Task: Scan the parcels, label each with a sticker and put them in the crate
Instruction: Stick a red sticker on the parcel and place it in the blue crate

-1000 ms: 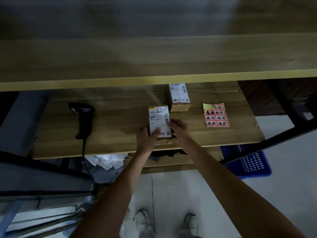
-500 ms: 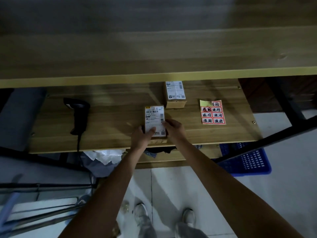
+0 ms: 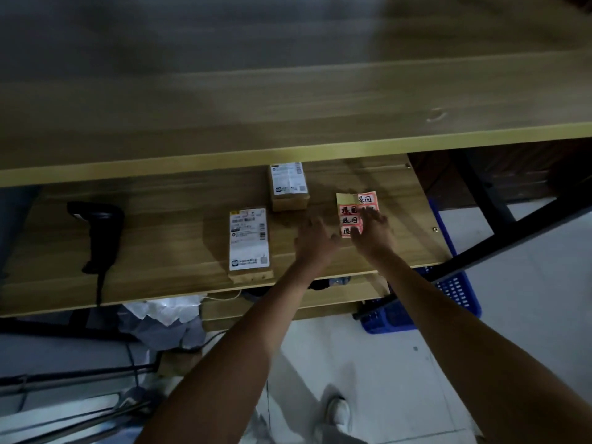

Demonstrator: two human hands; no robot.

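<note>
A flat brown parcel (image 3: 249, 241) with a white shipping label lies on the lower wooden shelf (image 3: 166, 251), free of both hands. A second labelled parcel (image 3: 289, 184) sits behind it, under the upper shelf's edge. A sheet of red stickers (image 3: 355, 209) lies to the right. My left hand (image 3: 315, 238) hovers at the sheet's left edge, fingers spread. My right hand (image 3: 373, 230) covers the sheet's lower right part, fingers apart. Both hands are blurred; neither holds anything that I can see.
A black handheld scanner (image 3: 97, 229) with its cable lies at the shelf's left. A blue plastic crate (image 3: 448, 293) stands on the floor under the shelf's right end. A black metal frame bar (image 3: 512, 232) runs diagonally at right. Crumpled wrapping (image 3: 160, 315) sits below.
Both hands let go of the front parcel and moved right to the sticker sheet. The parcel stays on the shelf. The camera moved closer.
</note>
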